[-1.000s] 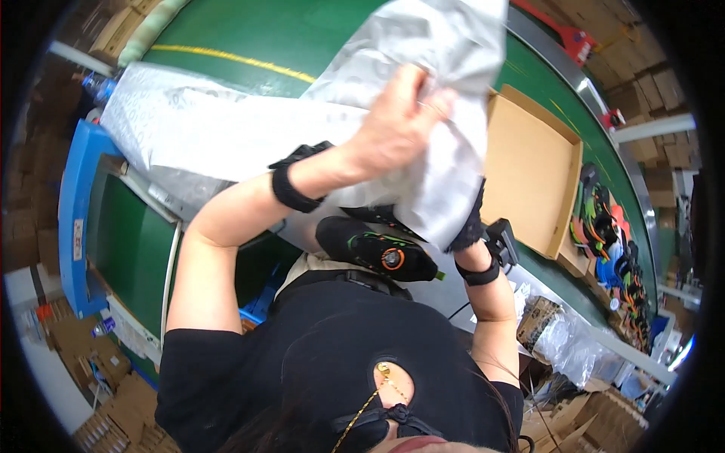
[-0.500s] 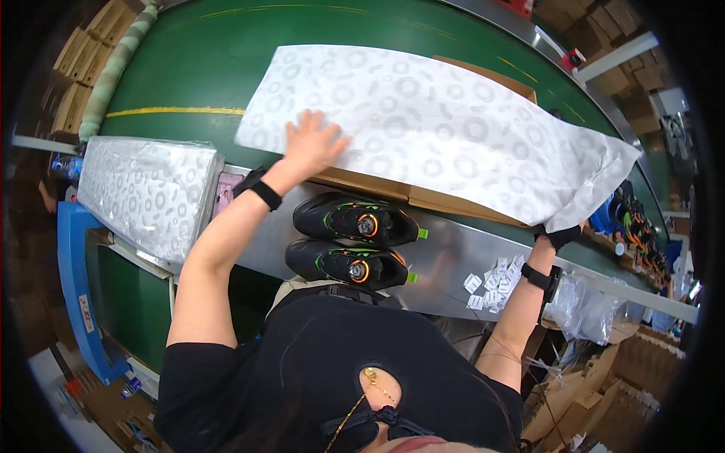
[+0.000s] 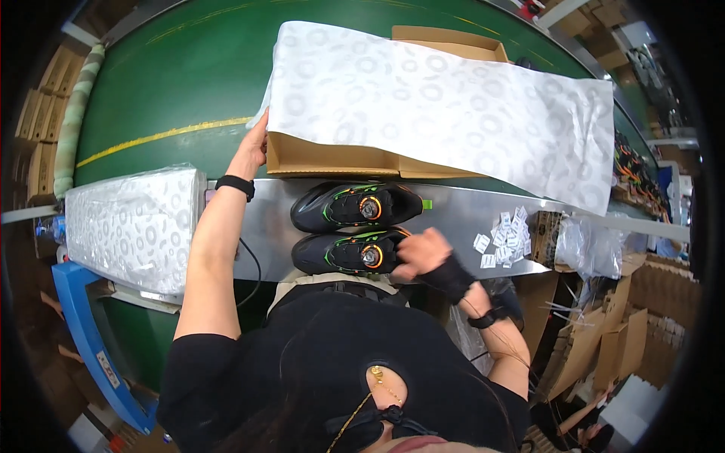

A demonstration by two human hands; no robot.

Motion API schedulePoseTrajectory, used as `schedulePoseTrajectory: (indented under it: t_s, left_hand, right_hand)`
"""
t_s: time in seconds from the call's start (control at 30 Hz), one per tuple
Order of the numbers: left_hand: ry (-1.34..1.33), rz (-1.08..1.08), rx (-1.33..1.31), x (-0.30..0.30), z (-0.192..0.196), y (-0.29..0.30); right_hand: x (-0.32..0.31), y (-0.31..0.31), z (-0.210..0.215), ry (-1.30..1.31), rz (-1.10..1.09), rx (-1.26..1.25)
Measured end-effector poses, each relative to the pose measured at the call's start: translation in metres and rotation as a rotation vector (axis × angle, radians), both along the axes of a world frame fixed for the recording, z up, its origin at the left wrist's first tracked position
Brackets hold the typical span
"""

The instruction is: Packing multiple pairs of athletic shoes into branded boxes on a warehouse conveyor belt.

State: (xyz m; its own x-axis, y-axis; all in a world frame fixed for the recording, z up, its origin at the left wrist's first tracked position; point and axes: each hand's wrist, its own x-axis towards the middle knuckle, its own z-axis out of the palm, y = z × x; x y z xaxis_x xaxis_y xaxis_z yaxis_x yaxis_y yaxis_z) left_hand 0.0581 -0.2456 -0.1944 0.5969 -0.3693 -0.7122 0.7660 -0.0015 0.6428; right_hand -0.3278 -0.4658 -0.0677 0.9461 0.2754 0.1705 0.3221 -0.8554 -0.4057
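Observation:
A sheet of white wrapping paper [image 3: 445, 106] with grey ring prints lies over an open cardboard shoebox [image 3: 332, 157], hanging past its right end. My left hand [image 3: 253, 151] is at the box's left end, holding box and paper edge there; some fingers are hidden. Two black shoes with green and orange trim lie side by side on the metal ledge in front, the farther shoe [image 3: 347, 205] and the nearer shoe [image 3: 340, 253], toes left. My right hand [image 3: 423, 253], in a black wrist wrap, is at the nearer shoe's heel, fingers curled and blurred by motion.
A plastic-wrapped stack of printed paper [image 3: 132, 226] sits at left, above a blue frame [image 3: 94, 332]. Small white packets [image 3: 504, 240] are scattered on the metal ledge [image 3: 461, 226] at right, near clear plastic bags [image 3: 589, 245]. A green belt [image 3: 181, 83] runs behind.
My right hand has let go of the paper's right end and come in to the nearer shoe. My left hand has moved down-left to the box's end. The box has turned and shifted left.

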Motion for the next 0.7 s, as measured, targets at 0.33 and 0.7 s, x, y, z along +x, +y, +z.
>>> schedulePoseTrajectory:
  t_s: [0.33,0.7]
  left_hand:
    - [0.031,-0.126,0.041,-0.018,0.021,0.027]
    - [0.036,-0.31,0.381,-0.017,0.06,-0.001]
  right_hand:
    - [0.064,0.047,0.071,0.217,-0.171,0.028]
    - [0.106,-0.069,0.048,-0.188,-1.444,1.142]
